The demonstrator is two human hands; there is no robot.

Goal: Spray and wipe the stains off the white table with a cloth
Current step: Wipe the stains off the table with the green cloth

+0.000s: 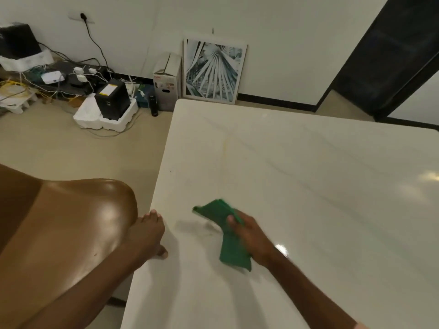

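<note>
A green cloth (225, 231) lies partly flat on the white table (308, 186), near its left edge. My right hand (251, 238) presses on the cloth and grips it; the cloth is blurred. A faint dark smear (190, 226) shows on the tabletop just left of the cloth. A thin yellowish streak (225, 148) runs farther back on the table. My left hand (148, 233) rests on the table's left edge, fingers apart, holding nothing. No spray bottle is in view.
A brown glossy chair (71, 233) stands against the table's left side. On the floor beyond are a black box in white foam (111, 103), tangled cables (35, 84), a cardboard box (166, 81), a dark bottle (153, 105) and a framed leaf picture (212, 71) leaning on the wall.
</note>
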